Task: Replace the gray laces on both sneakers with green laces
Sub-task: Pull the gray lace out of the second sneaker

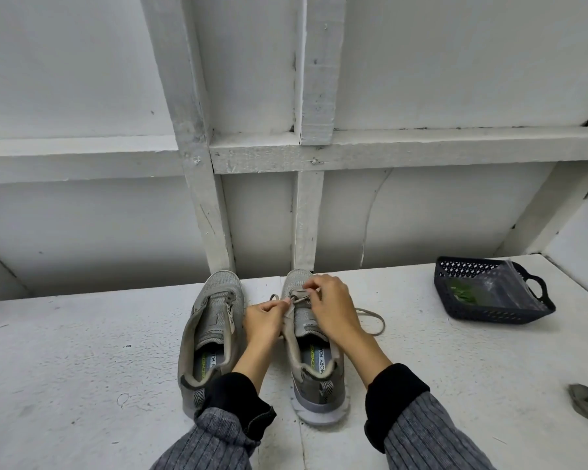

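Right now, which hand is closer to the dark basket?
The right hand. It pinches the gray lace on the right sneaker, toward the basket. The left hand is between the sneakers, farther away.

Surface: we see a white, rough, speckled bench top (82,368) filling the lower part of the view; small dark flecks lie scattered on it
Wall: we see a white panelled wall (65,79) rising behind the bench; its paint looks scuffed and chipped
Framing: white timber battens (197,164) cross the wall, two running upright and one running level; they meet above the middle of the bench
Basket: we see a dark perforated plastic basket (489,315) with a loop handle, sitting at the far right of the bench; a clear plastic bag (499,286) lies inside it
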### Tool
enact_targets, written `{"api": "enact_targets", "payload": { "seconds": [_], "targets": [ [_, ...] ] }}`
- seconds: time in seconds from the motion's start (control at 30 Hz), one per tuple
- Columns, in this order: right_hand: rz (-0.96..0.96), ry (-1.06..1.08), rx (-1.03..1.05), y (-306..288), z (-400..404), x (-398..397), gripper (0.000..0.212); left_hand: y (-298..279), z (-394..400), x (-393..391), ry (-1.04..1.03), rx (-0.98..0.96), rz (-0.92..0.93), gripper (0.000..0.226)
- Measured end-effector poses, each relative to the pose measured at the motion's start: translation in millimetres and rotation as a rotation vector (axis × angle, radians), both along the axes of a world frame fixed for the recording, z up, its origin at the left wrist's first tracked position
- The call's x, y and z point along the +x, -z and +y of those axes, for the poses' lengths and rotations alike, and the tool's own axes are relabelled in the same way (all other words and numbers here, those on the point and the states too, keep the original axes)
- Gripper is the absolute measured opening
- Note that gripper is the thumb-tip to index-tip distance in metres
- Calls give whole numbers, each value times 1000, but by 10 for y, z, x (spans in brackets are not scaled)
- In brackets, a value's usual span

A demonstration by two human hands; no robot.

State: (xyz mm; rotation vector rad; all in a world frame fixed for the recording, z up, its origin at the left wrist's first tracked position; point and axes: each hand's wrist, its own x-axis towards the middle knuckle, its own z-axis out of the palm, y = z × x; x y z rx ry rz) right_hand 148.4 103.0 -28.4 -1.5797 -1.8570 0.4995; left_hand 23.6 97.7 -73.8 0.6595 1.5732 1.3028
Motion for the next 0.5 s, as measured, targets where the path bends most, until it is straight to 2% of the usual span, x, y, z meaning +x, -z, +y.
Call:
{"api": "enact_targets", "payload": {
  "seconds": [0.13,0.2,0.27,0.4,0.5],
  "targets": [
    [-215,-56,-71,65,-41,-40,21,2,-20,-20,7,5,-14,31],
    [-304,-85,-28,80,-60,-50,20,18,-14,-29,10,10,-13,32],
    [-311,-98,18,119,-44,-53,17,26,-9,-34,15,8,-14,30],
    [5,5,23,143,-9,-44,12,31,-16,-37,31,10,-37,21],
    [456,196,62,40,-42,-32,15,41,-4,-48,20,16,-19,21]
  ]
}}
